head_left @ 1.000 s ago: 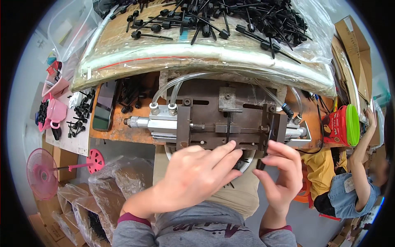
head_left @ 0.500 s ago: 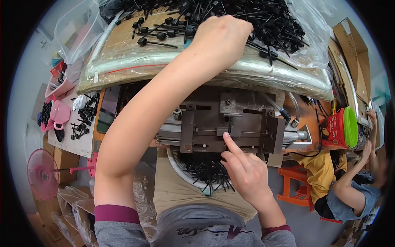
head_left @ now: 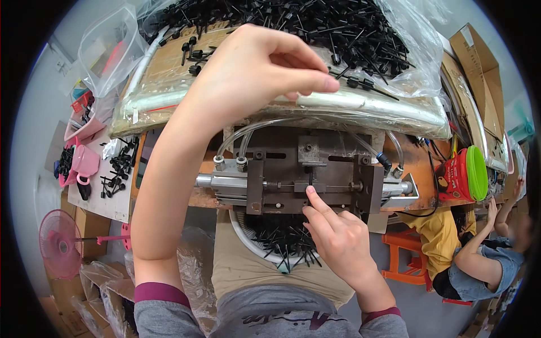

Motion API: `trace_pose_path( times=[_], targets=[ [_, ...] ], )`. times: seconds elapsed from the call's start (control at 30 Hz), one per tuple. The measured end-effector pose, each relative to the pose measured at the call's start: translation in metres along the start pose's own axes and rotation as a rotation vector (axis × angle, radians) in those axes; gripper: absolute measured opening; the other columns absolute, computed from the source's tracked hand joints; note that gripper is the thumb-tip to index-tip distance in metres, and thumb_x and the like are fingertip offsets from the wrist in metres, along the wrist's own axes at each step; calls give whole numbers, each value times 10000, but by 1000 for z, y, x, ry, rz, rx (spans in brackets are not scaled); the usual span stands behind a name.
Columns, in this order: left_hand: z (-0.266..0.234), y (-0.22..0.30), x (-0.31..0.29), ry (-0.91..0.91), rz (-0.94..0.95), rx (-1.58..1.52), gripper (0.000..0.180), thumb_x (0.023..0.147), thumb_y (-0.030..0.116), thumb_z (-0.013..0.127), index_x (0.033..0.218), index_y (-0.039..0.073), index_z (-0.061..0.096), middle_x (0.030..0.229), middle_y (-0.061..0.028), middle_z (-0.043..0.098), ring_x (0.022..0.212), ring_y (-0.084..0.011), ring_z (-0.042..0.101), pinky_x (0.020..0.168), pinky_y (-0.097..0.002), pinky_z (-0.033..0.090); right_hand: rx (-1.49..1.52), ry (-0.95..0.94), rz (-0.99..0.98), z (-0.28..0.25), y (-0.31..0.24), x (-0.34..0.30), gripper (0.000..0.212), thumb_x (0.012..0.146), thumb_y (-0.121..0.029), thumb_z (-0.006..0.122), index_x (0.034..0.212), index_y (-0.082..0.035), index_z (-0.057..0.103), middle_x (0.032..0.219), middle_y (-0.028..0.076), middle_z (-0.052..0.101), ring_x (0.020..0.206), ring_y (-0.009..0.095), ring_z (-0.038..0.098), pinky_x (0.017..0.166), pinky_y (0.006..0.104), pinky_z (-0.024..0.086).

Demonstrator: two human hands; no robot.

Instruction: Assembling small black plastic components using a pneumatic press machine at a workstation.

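Note:
My left hand [head_left: 265,76] hovers over the near edge of the plastic-wrapped tray [head_left: 220,104], its thumb and fingers stretched to the right and apart; I see nothing between them. Beyond it lies a heap of black plastic parts with thin stems [head_left: 360,31]. My right hand [head_left: 341,239] has its index finger extended, the tip on the small middle block [head_left: 316,187] of a dark metal fixture [head_left: 338,141]. Its other fingers are partly curled. A thin black stem [head_left: 310,176] sits just beyond that fingertip. What lies under the fingertip is hidden.
Air cylinders [head_left: 230,183] with clear hoses flank the fixture. A round white-rimmed container [head_left: 243,234] of black parts sits at my lap. To the right are a red bucket with a green rim [head_left: 478,173], an orange stool [head_left: 400,256] and another person [head_left: 482,262]. A pink fan [head_left: 59,242] stands left.
My left hand has drawn back from the heap, leftward and nearer me, and its fingers have come apart. The right index fingertip stays on the block.

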State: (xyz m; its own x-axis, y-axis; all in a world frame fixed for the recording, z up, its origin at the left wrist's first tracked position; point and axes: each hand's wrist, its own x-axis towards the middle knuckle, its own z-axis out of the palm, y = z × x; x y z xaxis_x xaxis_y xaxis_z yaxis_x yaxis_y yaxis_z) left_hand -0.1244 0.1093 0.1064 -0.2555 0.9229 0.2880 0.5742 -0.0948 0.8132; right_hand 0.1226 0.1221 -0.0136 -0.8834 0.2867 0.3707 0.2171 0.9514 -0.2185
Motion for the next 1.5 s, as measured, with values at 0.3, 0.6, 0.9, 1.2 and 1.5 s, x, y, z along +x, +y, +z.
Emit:
trace_pose_path(
  times=[0.3, 0.6, 0.9, 1.2, 1.5],
  targets=[
    [28, 7, -105, 143, 274, 183, 321, 662, 8, 840, 969, 13, 745, 1208, -170, 651, 895, -187, 688, 691, -258, 588, 57, 311, -25, -58, 43, 56, 239, 796, -93, 742, 1012, -36, 656, 1075, 119, 698, 738, 283, 677, 652, 362, 544],
    [94, -16, -156, 100, 225, 330, 279, 704, 57, 807, 959, 2, 710, 1283, -178, 625, 895, -235, 693, 744, -315, 579, -609, 6, -204, -78, 116, 168, 166, 791, 1, 624, 953, -33, 643, 944, 100, 689, 892, 298, 693, 746, 374, 563],
    [131, -47, -163, 144, 275, 528, 224, 746, 105, 772, 940, 18, 701, 1259, -144, 656, 787, -249, 696, 739, -316, 574, -541, -247, -217, -81, 113, 189, 217, 748, -9, 712, 958, 3, 657, 951, 105, 632, 914, 308, 671, 769, 399, 555],
    [130, -38, -152, 120, 238, 537, 219, 742, 115, 767, 927, 18, 703, 1274, -156, 647, 726, -249, 689, 728, -324, 569, 81, 255, -234, -85, 110, 162, 130, 895, -73, 678, 995, -8, 626, 823, 75, 634, 674, 165, 602, 595, 281, 478],
    [114, -27, -151, 97, 218, 400, 273, 741, 130, 810, 969, 19, 709, 1168, -145, 694, 714, -205, 692, 625, -285, 553, 1038, 277, 326, -89, 68, 109, 228, 930, -156, 668, 1057, 33, 650, 844, 89, 706, 621, 68, 604, 548, 210, 486]
  ],
)
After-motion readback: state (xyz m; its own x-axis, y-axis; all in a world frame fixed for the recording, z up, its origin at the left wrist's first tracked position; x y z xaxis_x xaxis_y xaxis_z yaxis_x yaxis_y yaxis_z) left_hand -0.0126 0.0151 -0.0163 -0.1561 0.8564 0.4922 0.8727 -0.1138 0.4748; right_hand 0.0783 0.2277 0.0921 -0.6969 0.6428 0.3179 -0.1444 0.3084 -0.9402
